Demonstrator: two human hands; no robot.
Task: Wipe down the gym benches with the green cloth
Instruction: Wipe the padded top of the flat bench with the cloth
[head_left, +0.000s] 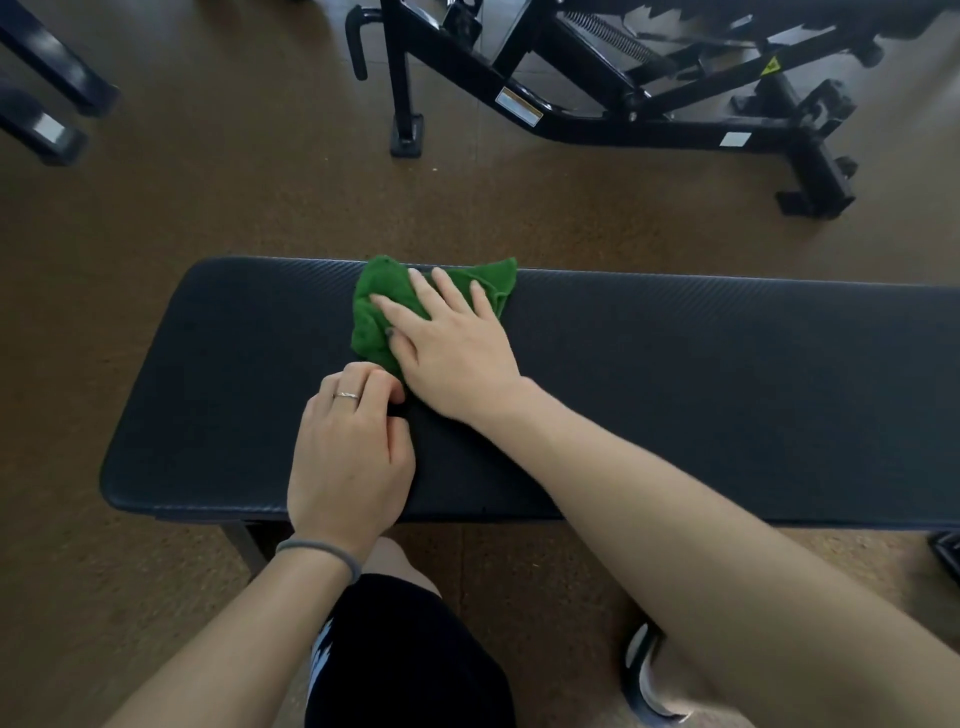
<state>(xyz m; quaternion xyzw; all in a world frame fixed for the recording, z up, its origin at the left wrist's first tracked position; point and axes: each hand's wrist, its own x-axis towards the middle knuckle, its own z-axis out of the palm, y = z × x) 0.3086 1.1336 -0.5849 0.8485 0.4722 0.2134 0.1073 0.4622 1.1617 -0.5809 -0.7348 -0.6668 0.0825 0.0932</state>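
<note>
A flat black padded gym bench stretches across the middle of the view. A crumpled green cloth lies on its far edge, left of centre. My right hand presses flat on the cloth with fingers spread, covering its right part. My left hand rests on the bench just nearer to me, fingers curled and touching the cloth's near corner beside the right thumb; whether it pinches the cloth is hidden.
A black adjustable bench frame stands on the brown floor beyond the flat bench. Dark equipment feet sit at the far left. My knee in black shorts and a shoe are below the bench's near edge.
</note>
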